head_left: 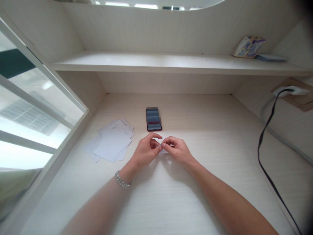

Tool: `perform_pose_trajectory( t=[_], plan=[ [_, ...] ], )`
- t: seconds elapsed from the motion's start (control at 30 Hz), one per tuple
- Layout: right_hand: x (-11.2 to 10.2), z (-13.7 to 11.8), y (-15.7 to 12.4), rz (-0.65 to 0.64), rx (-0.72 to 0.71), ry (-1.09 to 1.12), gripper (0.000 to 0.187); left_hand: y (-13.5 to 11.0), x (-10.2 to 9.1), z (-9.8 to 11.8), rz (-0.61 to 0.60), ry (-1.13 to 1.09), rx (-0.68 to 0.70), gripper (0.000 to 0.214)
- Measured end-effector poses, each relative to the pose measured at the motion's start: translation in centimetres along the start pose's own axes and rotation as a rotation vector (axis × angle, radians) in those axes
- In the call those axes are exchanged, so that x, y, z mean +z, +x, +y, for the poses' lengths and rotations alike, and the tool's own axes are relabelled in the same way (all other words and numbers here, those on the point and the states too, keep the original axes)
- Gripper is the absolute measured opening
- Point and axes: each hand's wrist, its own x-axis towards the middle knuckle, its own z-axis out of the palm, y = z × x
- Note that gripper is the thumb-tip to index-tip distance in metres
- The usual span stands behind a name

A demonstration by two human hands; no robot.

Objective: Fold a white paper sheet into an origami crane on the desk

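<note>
My left hand (pixel 146 148) and my right hand (pixel 176 149) meet over the middle of the pale wooden desk (pixel 171 195). Both pinch a small folded piece of white paper (pixel 163 150) between fingertips and thumbs. Most of the paper is hidden by the fingers. A silver chain bracelet (pixel 122 180) sits on my left wrist. Just beyond the hands lies a phone (pixel 154 119) with a red case, screen up. A loose stack of white paper sheets (pixel 111 142) is spread to the left of my left hand.
A shelf (pixel 171 63) runs above the desk, with a colourful booklet (pixel 248 46) at its right end. On the right wall a plug sits in a socket (pixel 290 91) and a black cable (pixel 265 143) hangs down across the desk. A window (pixel 29 111) borders the left side.
</note>
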Motion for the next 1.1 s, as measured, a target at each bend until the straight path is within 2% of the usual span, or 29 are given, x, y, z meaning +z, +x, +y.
perform_pose_trajectory(
  t=[0.23, 0.37, 0.57, 0.83, 0.97, 1.1],
  plan=[
    [-0.6, 0.0, 0.7, -0.02, 0.207, 0.25, 0.026, 0.5, -0.6, -0.4, 0.097, -0.13, -0.072, 0.038],
    [-0.7, 0.3, 0.7, -0.054, 0.181, 0.137, 0.024, 0.6, -0.7, -0.8, 0.13, -0.149, -0.074, 0.038],
    [-0.5, 0.4, 0.5, -0.025, 0.103, 0.072, 0.022, 0.7, -0.5, -0.9, 0.124, -0.173, -0.082, 0.038],
    [-0.8, 0.4, 0.8, -0.041, 0.326, 0.396, 0.033, 0.7, -0.8, -0.6, 0.163, -0.176, -0.081, 0.038],
    [-0.9, 0.8, 1.0, -0.071, 0.322, 0.337, 0.031, 0.8, -0.8, -0.7, 0.177, -0.178, -0.077, 0.037],
    [-0.6, 1.1, 1.0, -0.052, 0.249, 0.226, 0.031, 0.7, -0.7, -0.8, 0.177, -0.196, -0.083, 0.038]
  ],
)
